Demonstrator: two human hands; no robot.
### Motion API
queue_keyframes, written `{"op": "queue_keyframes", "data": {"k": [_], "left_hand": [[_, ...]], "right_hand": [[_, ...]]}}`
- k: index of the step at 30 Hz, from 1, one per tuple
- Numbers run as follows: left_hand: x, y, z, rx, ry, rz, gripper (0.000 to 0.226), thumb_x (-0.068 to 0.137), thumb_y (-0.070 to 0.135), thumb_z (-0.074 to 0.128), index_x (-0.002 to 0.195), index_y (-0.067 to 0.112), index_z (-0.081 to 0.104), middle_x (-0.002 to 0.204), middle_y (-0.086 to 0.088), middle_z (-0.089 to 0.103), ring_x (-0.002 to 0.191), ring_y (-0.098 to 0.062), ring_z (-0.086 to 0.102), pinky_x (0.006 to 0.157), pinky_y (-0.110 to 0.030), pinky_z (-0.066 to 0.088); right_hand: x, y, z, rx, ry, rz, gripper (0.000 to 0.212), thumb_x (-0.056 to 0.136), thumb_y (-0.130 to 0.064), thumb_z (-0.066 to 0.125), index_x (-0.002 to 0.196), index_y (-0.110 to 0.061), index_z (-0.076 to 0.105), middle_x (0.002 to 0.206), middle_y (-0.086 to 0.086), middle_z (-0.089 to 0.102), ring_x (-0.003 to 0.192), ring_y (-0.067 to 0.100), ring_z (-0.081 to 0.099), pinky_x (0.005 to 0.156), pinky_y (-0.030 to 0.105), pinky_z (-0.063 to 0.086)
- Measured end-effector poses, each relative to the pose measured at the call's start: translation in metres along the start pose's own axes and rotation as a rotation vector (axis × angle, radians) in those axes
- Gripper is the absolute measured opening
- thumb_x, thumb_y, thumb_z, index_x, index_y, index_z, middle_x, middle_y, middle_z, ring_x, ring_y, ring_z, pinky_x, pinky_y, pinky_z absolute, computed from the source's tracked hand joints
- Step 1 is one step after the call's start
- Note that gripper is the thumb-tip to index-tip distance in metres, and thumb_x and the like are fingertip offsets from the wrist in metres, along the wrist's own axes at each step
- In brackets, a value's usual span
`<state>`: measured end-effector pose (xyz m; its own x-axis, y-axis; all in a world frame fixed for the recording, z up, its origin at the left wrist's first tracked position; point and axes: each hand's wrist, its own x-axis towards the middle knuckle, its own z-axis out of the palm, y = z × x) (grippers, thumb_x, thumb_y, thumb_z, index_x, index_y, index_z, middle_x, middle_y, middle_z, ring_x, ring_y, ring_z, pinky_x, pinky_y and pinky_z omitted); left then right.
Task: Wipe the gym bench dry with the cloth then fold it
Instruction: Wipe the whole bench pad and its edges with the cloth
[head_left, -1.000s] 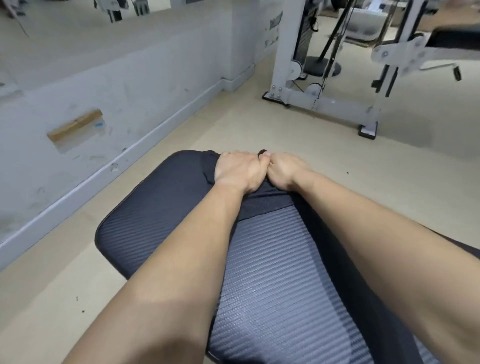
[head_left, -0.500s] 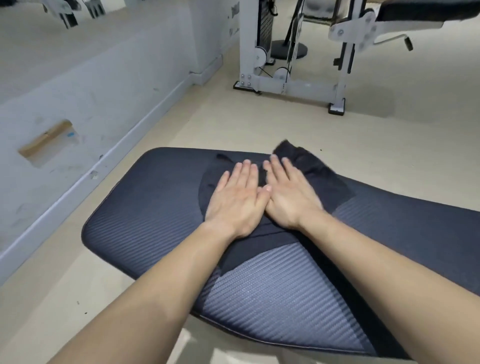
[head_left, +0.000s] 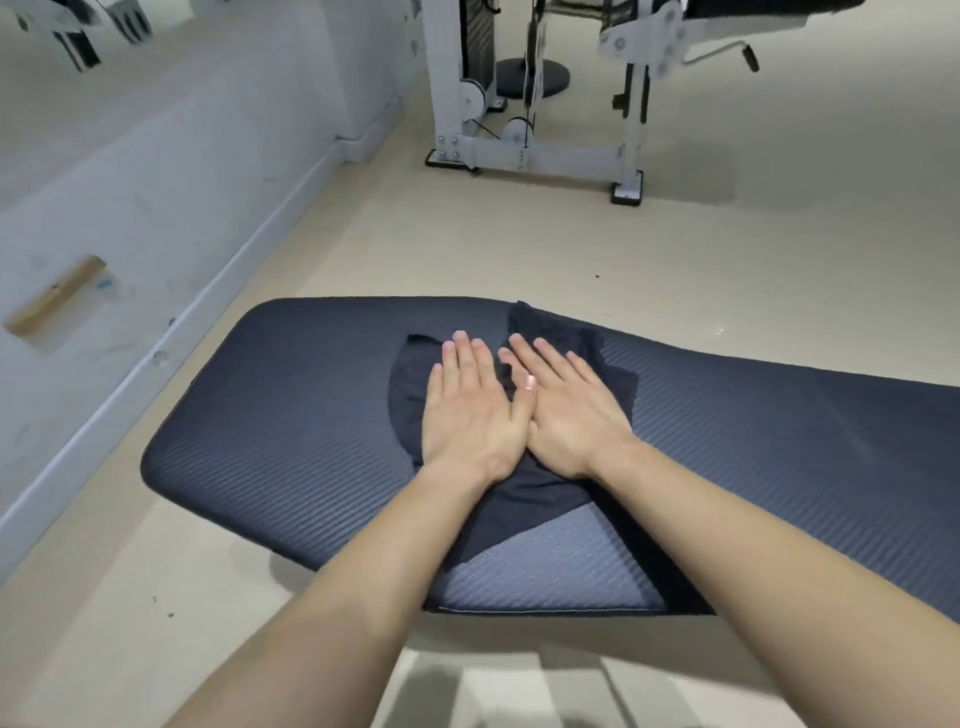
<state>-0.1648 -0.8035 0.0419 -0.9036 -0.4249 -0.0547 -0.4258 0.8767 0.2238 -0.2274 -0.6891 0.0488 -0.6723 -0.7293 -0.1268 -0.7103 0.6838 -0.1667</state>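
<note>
Soft, even indoor light falls from above, bright enough that the pale floor (head_left: 467, 249) beyond the bench (head_left: 311, 415) looks washed and low in contrast. The bench's ribbed pad shows a paler sheen along its near edge and is darker farther back. A diffuse grey shadow lies on the floor under that near edge, and another spreads beside the weight machine (head_left: 545, 150) behind the bench. Wide-angle distortion bows the bench's far edge and curves the wall (head_left: 156, 182) to its left. The far corner above that wall is smeared, and detail throughout is slightly soft.
</note>
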Motion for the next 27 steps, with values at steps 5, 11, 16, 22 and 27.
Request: {"op": "queue_keyframes", "data": {"k": [5, 11, 16, 22, 27], "left_hand": [[-0.005, 0.112, 0.018, -0.059, -0.099, 0.352, 0.076, 0.100, 0.053, 0.008, 0.157, 0.003, 0.004, 0.165, -0.015, -0.003, 0.153, -0.023, -0.007, 0.124, -0.038, -0.002], [-0.048, -0.005, -0.008, -0.051, -0.052, 0.242, 0.071, 0.098, 0.045, 0.013, 0.157, 0.006, 0.015, 0.165, -0.011, 0.009, 0.154, -0.019, 0.003, 0.124, -0.035, 0.000], [-0.063, -0.104, -0.038, -0.030, -0.029, -0.210, 0.069, 0.101, 0.043, 0.015, 0.157, 0.004, 0.008, 0.166, -0.013, -0.001, 0.154, -0.023, -0.004, 0.125, -0.041, 0.003], [-0.049, -0.164, -0.053, -0.148, 0.018, -0.708, 0.074, 0.101, 0.042, 0.025, 0.157, 0.004, -0.005, 0.165, -0.011, -0.015, 0.152, -0.020, -0.014, 0.124, -0.038, -0.006], [0.001, -0.229, -0.069, -0.118, 0.035, -0.694, 0.068, 0.094, 0.045, 0.026, 0.147, 0.003, 0.032, 0.152, -0.016, 0.038, 0.142, -0.030, 0.034, 0.119, -0.042, 0.025]], "right_hand": [[-0.070, 0.094, -0.012, -0.005, -0.011, 0.287, 0.082, 0.084, -0.051, -0.003, 0.160, -0.020, -0.001, 0.167, -0.007, -0.016, 0.153, 0.012, -0.014, 0.125, 0.038, 0.000], [-0.044, -0.009, -0.001, 0.044, -0.060, 0.043, 0.068, 0.099, -0.042, 0.010, 0.157, -0.012, -0.010, 0.164, 0.006, -0.022, 0.152, 0.024, -0.018, 0.124, 0.042, -0.005], [0.023, -0.117, 0.010, 0.079, -0.102, -0.201, 0.066, 0.104, -0.035, 0.020, 0.158, -0.008, -0.005, 0.166, 0.010, -0.015, 0.153, 0.026, -0.014, 0.125, 0.044, 0.001], [0.095, -0.192, 0.004, -0.066, -0.266, -0.464, 0.068, 0.104, -0.031, 0.018, 0.154, -0.007, -0.022, 0.162, 0.009, -0.030, 0.150, 0.027, -0.026, 0.124, 0.044, -0.007], [0.159, -0.228, 0.006, -0.002, -0.229, -0.485, 0.066, 0.099, -0.033, 0.006, 0.159, -0.008, 0.001, 0.168, 0.008, -0.006, 0.155, 0.026, -0.003, 0.125, 0.041, 0.002]]}}
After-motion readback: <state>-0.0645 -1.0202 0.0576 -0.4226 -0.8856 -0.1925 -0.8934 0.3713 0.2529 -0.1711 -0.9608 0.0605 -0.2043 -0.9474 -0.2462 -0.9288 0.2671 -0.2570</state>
